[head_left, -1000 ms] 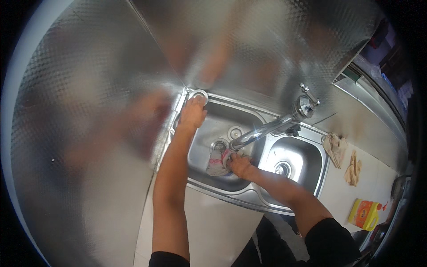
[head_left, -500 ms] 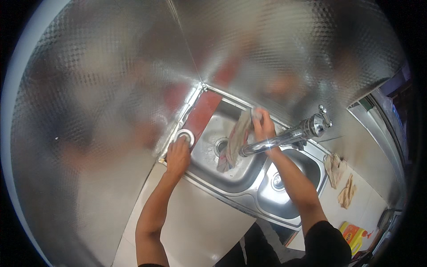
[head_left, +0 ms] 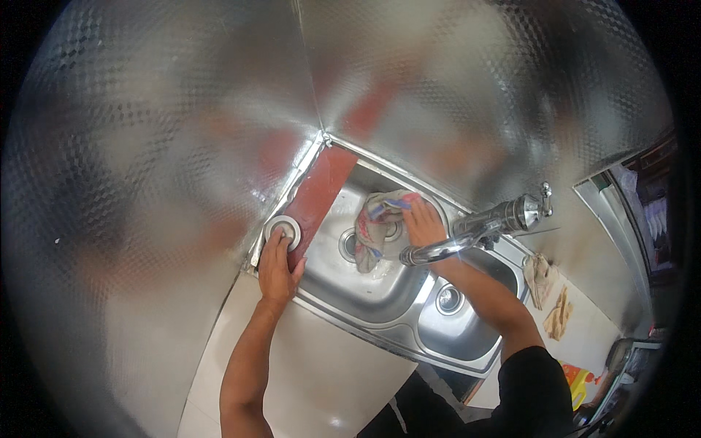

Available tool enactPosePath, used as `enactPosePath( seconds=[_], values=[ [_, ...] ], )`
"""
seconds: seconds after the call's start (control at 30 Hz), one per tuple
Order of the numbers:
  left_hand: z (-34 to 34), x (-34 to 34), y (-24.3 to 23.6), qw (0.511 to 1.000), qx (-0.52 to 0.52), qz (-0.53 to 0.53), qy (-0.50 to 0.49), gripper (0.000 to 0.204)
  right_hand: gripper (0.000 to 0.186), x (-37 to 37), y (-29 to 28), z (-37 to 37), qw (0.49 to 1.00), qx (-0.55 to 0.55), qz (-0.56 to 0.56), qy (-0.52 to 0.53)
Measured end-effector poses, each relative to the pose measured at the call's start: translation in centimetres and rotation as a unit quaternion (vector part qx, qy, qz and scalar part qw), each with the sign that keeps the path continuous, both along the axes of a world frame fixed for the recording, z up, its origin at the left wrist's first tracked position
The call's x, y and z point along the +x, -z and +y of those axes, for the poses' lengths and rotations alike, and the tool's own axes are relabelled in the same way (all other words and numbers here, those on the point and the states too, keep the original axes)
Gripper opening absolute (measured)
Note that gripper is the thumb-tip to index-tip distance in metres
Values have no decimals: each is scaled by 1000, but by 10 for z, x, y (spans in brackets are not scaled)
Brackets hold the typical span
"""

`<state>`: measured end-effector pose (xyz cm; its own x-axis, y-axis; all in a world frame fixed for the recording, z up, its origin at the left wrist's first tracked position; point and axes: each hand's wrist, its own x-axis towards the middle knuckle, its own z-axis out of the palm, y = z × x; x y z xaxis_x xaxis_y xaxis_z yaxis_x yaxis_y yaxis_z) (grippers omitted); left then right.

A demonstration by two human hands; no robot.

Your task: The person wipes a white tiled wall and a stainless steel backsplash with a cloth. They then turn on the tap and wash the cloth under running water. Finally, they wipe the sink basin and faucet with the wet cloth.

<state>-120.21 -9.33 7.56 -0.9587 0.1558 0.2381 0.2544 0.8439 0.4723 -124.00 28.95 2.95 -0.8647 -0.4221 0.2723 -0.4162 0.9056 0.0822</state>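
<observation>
Inside the left basin (head_left: 350, 292), the grey cloth (head_left: 370, 233) lies bunched toward the far wall, just beside the drain (head_left: 347, 247). Over its upper end are the fingers of the right hand (head_left: 426, 225); the thumb is hidden, so I cannot tell whether they grip or only press. Flat fingers and even pressure would likely control it best, with its loose end clear of the drain. The left hand (head_left: 276, 270), loosely spread, rests its fingertips on the round metal ring (head_left: 283, 233), thumb apart. Pressing near the ring's middle should stop it tipping on the red board (head_left: 321, 190). The tap (head_left: 438, 250) crosses above the right wrist, which calls for low, short strokes. Beyond the right basin (head_left: 464, 337) lie two rags (head_left: 540, 279) and a yellow bottle (head_left: 579, 387).
</observation>
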Motion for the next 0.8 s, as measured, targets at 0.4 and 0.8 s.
enactPosePath(
  seconds=[0.4, 0.8],
  values=[
    [-1, 1, 0, 1000, 1, -2, -7, 59, 51, -46, -27, -6, 999, 51, 19, -2],
    [0, 7, 2, 1000, -5, 4, -8, 62, 46, -79, -50, -39, 988, 151, -38, -23]
  ],
)
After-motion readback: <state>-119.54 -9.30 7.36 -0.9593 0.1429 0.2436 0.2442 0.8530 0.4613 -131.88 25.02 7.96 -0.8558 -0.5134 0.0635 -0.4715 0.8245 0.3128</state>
